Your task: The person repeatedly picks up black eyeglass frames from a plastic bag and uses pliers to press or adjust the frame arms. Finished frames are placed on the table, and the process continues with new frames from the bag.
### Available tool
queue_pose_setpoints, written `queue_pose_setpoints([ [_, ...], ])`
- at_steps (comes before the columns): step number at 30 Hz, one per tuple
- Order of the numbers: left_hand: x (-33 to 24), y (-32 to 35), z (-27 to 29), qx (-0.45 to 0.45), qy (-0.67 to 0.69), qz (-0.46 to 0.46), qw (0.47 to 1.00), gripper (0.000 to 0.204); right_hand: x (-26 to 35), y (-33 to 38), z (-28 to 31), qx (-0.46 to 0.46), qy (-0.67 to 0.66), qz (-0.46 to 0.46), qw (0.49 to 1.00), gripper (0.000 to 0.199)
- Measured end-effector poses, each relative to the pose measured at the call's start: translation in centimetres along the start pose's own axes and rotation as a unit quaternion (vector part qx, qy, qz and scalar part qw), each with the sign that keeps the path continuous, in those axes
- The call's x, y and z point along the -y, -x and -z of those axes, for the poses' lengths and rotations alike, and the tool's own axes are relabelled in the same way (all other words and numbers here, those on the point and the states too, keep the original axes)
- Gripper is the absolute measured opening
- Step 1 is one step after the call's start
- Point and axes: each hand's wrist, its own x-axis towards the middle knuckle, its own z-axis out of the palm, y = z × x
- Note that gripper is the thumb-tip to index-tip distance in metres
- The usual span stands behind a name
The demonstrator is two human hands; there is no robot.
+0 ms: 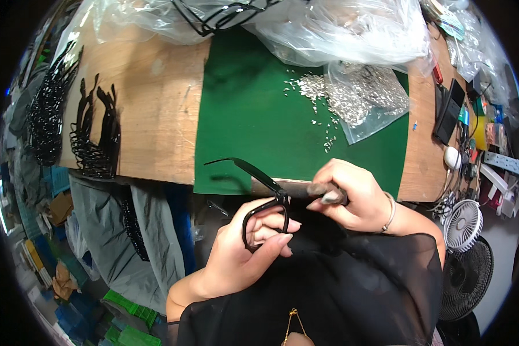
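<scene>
My left hand (245, 236) is closed round a black eyeglass frame (282, 200), held just in front of the table edge. One rim faces me, and a temple arm reaches up and left over the green mat (254, 115). My right hand (352, 196) is beside the frame, its fingers bent and pinched together near a brownish bar at the mat's front edge. A dark piece shows at those fingers, but I cannot make out what it is. Small silver pieces (312, 86) lie scattered on the mat, next to a clear bag (366, 95) full of them.
Black eyeglass frames are piled on the wooden table (155, 104) at the left, and more lie on clear plastic sheeting (340, 29) at the back. A phone (448, 112), cables and a small white fan (463, 225) are at the right, above a black fan (467, 277).
</scene>
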Motion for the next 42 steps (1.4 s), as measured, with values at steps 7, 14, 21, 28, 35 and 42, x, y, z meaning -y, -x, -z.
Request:
queue_pose_setpoints([
  [7, -0.4, 0.1, -0.1, 0.022, -0.056, 0.021, 0.998, 0.034, -0.1, -0.5, -0.3, 0.129, 0.032, 0.011, 0.991, 0.021],
  [14, 0.1, -1.1, -0.7, 0.011, -0.147, -0.009, 0.989, 0.034, -1.1, -1.2, 0.4, 0.105, 0.044, 0.071, 0.991, 0.02],
  [21, 1.0, -2.3, 0.7, -0.093, -0.124, -0.036, 0.987, 0.033, -3.6, 1.3, 2.9, 0.042, 0.115, -0.157, 0.98, 0.019],
  [28, 2.4, -3.5, -0.6, -0.047, -0.146, 0.0, 0.988, 0.032, -7.0, 1.2, 0.9, -0.058, 0.272, -0.163, 0.947, 0.016],
  [35, 3.8, -3.0, -0.2, -0.059, -0.056, -0.007, 0.997, 0.04, -7.1, 0.7, 0.4, -0.067, 0.275, -0.183, 0.941, 0.016],
  [42, 5.1, -3.7, -1.2, -0.031, -0.069, -0.034, 0.997, 0.042, -6.5, 1.2, 0.7, -0.108, 0.161, -0.205, 0.959, 0.015],
])
